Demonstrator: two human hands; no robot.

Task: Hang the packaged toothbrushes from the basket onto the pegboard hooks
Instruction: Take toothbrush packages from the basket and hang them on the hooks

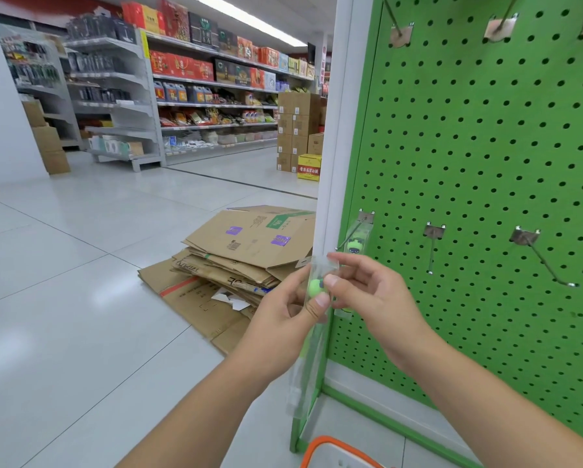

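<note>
From the head camera, both hands are up in front of the green pegboard (485, 163). The left hand (283, 309) holds a packaged toothbrush (312, 319) in a clear bag, with the thumb pressed on the front near the round green head. The right hand (364, 288) pinches the top flap of the same bag between thumb and first finger; its other fingers curl loosely. The bag hangs straight down past the left wrist.

Just above the hands, one toothbrush pack (355, 243) already hangs on the leftmost low hook (350, 236). Two more hooks to its right look bare: the middle hook (431, 251) and the slanted hook (546, 261).

The basket (320, 449) shows only as an orange rim at the bottom edge, so what is left in it cannot be seen.

To hang this pack well, the person should find the little hole in the top flap. It is hard to see here, since the bag is clear and partly covered by fingers. Keep the flap flat, line the hole up with a hook tip, then slide it on gently and let go only when it hangs.
</note>
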